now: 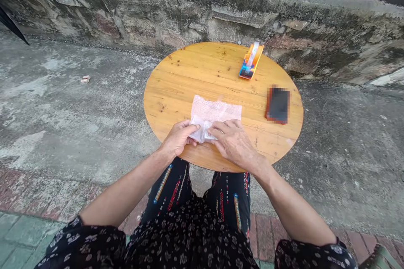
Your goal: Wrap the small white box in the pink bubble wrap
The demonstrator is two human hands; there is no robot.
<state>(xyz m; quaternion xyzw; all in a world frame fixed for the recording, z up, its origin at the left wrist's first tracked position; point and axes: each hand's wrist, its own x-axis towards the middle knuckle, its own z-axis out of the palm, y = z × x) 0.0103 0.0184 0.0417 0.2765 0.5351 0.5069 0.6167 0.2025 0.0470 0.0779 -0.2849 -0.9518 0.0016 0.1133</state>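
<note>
A sheet of bubble wrap (215,112) lies on a round wooden table (176,88), near its front edge. My left hand (177,137) pinches the sheet's near left part, fingers closed on it. My right hand (232,142) presses on the near right part, fingers bent over the folded edge. The near end of the wrap is bunched up between the two hands.
An orange and blue tape dispenser (251,61) stands at the table's far side. A dark phone in a red case (278,104) lies at the right. A rough stone wall (202,12) runs behind the table. A scrap of litter (85,78) lies on the concrete ground at the left.
</note>
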